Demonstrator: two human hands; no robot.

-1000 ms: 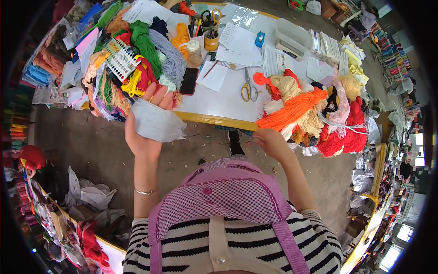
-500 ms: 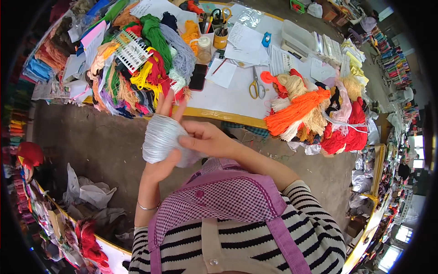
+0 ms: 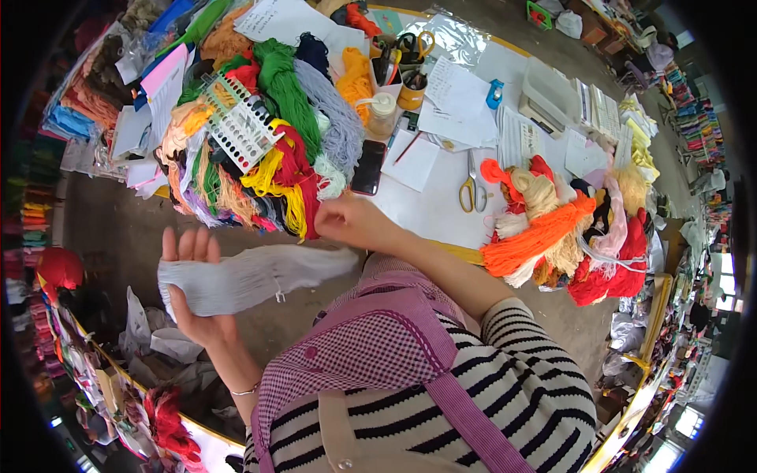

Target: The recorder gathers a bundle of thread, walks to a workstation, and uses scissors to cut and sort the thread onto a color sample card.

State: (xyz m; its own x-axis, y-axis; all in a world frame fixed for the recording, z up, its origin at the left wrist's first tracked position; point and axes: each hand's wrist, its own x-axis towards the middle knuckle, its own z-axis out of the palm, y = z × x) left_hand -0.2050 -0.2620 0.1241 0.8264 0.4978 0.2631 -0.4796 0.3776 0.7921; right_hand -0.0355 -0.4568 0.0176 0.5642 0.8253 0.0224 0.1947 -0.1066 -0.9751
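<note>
**Pale Skein Rides on an Open Palm**

In the head view, a pale skein (image 3: pixel 236 280) lies across the opened left hand (image 3: pixel 203 321), fingers extended, its blurred far end reaching toward a checked apron (image 3: pixel 378 335). The right hand (image 3: pixel 345 221) is curled near coloured yarn bundles (image 3: pixel 293 165); whether it pinches a strand cannot be told. With fingers straight, a tilt could let the loops slide off; stray strands catching on the bundles could tangle.
</note>
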